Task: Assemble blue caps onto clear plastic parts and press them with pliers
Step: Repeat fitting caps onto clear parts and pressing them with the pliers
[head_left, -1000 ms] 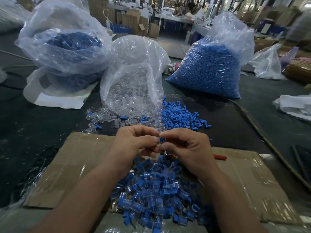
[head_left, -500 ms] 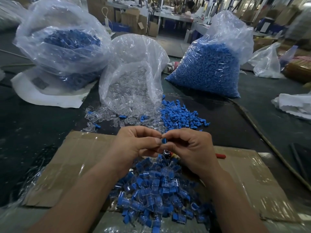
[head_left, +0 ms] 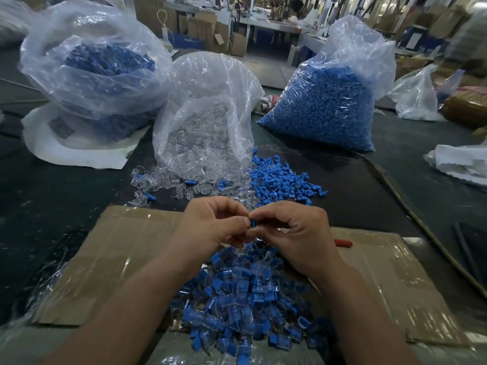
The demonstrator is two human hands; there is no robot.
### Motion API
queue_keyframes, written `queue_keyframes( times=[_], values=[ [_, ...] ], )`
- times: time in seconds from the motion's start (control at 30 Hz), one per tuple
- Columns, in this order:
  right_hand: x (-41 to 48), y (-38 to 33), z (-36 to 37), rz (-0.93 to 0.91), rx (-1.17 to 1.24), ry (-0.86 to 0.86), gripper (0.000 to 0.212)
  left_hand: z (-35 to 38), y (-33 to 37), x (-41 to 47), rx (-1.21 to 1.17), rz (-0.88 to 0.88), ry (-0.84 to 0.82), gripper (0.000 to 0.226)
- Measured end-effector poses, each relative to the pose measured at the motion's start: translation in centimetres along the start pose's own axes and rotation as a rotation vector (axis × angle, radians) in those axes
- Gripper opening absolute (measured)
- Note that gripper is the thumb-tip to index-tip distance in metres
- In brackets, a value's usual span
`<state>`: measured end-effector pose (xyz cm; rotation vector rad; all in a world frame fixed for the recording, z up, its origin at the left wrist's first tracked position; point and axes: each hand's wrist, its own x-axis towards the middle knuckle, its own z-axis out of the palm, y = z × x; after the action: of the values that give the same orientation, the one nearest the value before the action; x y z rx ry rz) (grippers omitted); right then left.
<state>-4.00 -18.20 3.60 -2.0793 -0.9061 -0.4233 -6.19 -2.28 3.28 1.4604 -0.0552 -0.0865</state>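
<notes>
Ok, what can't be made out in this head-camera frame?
Head view, all four:
- blue cap: only a sliver shows, pinched between left hand and right hand; the fingers hide any clear part under it.
- red handle tip: the rest of the tool is behind the right hand.
- pile of assembled parts: sides covered by the forearms, near end cut by the bottom edge.
- far-left bag: contents blurred by crumpled film.

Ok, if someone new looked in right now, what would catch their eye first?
The left hand and right hand meet at centre, pinching one blue cap between them. Below them, a heap of capped pieces on the cardboard; behind, a bulging bag of blue caps at back right.
</notes>
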Motion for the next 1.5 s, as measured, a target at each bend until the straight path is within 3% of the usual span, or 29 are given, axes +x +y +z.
queue_keyframes(
  times=[0.07, 0.23, 0.4, 0.5, 0.63, 0.7, 0.97, 1.33, 1.5],
  values=[
    [0.1, -0.1, -0.3, 0.058, 0.016, -0.038, 0.021, 0.0, 0.0, 0.1, 0.006, 0.02, 0.003, 0.015],
    [0.0, 1.3, -3.3, 0.426, -0.064, -0.139, 0.017, -0.3, -0.2, 0.3, -0.016, 0.036, 0.064, 0.011],
    [-1.4, 3.5, -6.1, 0.698, -0.251, -0.455, 0.032, -0.4, -0.2, 0.4, -0.016, 0.034, 0.096, 0.01],
    [-1.6, 3.5, -5.9, 0.798, -0.198, -0.557, 0.046, -0.5, -0.1, 0.4, -0.021, 0.031, 0.107, 0.011],
    [-1.4, 3.2, -5.0, 0.771, -0.277, -0.634, 0.076, -0.5, 0.1, 0.3, -0.026, 0.03, 0.115, 0.013],
    [-1.3, 3.1, -4.7, 0.732, -0.334, -0.645, 0.08, -0.5, 0.1, 0.3, -0.03, 0.025, 0.117, 0.013],
    [-0.8, 3.1, -4.5, 0.682, -0.362, -0.516, 0.052, -0.6, -0.2, 0.5, -0.055, 0.001, 0.134, 0.011],
    [-0.8, 3.9, -3.9, 0.579, -0.459, -0.546, 0.022, -0.7, -0.2, 0.5, -0.072, -0.003, 0.143, 0.011],
    [-1.5, 4.4, -5.2, 0.483, -0.361, -0.362, 0.028, -0.9, -0.2, 0.5, -0.059, 0.017, 0.133, 0.013]
  ],
)
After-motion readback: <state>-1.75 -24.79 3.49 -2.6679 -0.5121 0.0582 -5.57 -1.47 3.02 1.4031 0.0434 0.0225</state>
